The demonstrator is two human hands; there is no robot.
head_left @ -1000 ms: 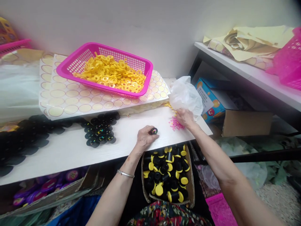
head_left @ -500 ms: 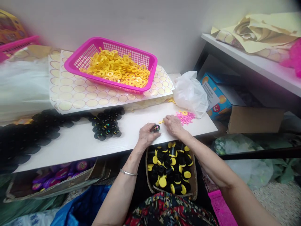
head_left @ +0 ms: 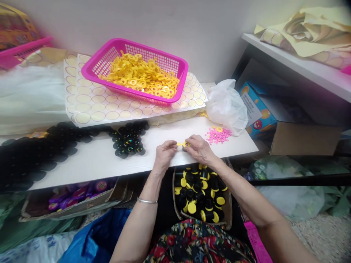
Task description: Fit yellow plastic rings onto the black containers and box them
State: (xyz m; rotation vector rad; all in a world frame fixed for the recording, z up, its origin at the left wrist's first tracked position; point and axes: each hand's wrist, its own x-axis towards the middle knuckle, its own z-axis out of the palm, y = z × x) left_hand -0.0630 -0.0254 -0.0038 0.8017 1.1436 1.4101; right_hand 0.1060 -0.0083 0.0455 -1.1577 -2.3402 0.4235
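1. Now that your right hand [head_left: 199, 148] has come in from the pink pile, both your hands meet over the bench [head_left: 93, 160], with a yellow ring [head_left: 184, 144] between them.
2. Half a second ago your right hand held that ring off to the 3 o'clock side of your left hand [head_left: 165, 155], which was curled around a black pot [head_left: 184, 149]. Now the ring lies over the pot, so the two are being handled as one.
3. Your right grip is closed, fingertips and thumb clamped on the wide, round end of the ring. The pot shows only as a dark edge below it, mostly hidden by those fingers.
4. Your left grip no longer wraps the pot. Its fingertips have drawn together at the ring's thin tail, pointing to 9 o'clock; you cannot tell from here whether they pinch it or only touch it.
5. A reddish spot shows in the ring's middle, too small to name.
6. At 2 o'clock from your right hand are the pink bits [head_left: 219, 137], with a loose yellow ring [head_left: 217, 129] on them, as it was half a second ago.
7. Near 10 o'clock from your left hand stands the cluster of black pots [head_left: 128, 140], unchanged; at 6 o'clock from your right, the carton [head_left: 229, 204] of yellow-capped pots.
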